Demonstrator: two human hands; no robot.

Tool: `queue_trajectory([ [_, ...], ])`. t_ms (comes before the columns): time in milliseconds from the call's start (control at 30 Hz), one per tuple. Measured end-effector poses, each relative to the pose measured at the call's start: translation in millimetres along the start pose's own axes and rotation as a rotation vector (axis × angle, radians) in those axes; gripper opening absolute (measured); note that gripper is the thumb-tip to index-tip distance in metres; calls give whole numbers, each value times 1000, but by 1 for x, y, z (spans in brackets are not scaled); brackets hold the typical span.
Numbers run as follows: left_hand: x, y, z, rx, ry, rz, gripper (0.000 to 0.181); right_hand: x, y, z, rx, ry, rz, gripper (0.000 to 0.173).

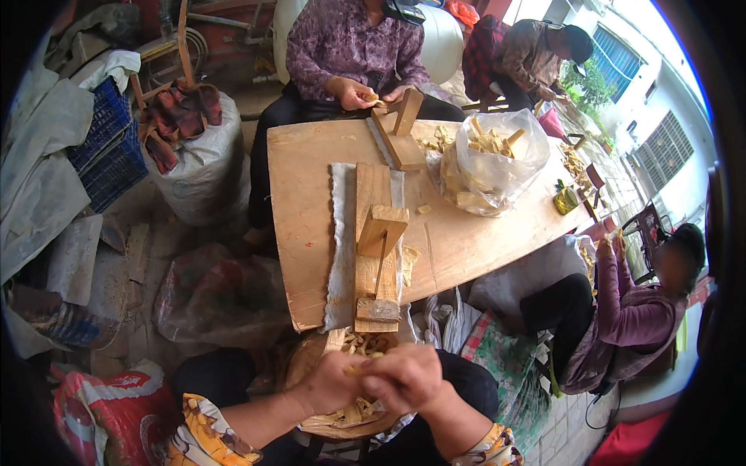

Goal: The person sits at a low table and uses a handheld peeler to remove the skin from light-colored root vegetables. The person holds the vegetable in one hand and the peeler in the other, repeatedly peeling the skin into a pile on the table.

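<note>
Both my hands meet above a round basket (344,432) of pale yellow dried strips (356,411) between my knees. My left hand (335,378) and my right hand (408,376) are closed around a small yellowish piece (373,356), mostly hidden by the fingers. Just beyond them, at the near end of the wooden table (309,233), a wooden stand (373,186) with an upright block and a thin slanting rod lies on a grey cloth (341,250). A few pale scraps (410,262) lie to its right.
A clear plastic bag (495,169) of similar pieces stands on the table near a second wooden stand (402,140) and a small jar (565,201). Across the table sits a person (355,52); others sit at the right. White sacks (198,157) and blue crates (108,145) stand left.
</note>
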State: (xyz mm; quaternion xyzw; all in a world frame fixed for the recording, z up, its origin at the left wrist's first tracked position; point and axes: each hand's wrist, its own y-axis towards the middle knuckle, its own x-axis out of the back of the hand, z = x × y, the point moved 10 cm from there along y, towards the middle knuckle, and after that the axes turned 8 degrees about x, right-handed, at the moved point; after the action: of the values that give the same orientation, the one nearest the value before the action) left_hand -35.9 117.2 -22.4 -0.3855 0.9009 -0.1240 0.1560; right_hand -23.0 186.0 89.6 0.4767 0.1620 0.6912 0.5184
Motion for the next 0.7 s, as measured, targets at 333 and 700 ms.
queue_trajectory([
  [333,6,-35,-90,-647,634,-143,33,-7,-42,-56,-687,252,107,23],
  [700,22,-56,-96,-817,788,-609,37,-33,-71,-66,-1023,942,-522,8],
])
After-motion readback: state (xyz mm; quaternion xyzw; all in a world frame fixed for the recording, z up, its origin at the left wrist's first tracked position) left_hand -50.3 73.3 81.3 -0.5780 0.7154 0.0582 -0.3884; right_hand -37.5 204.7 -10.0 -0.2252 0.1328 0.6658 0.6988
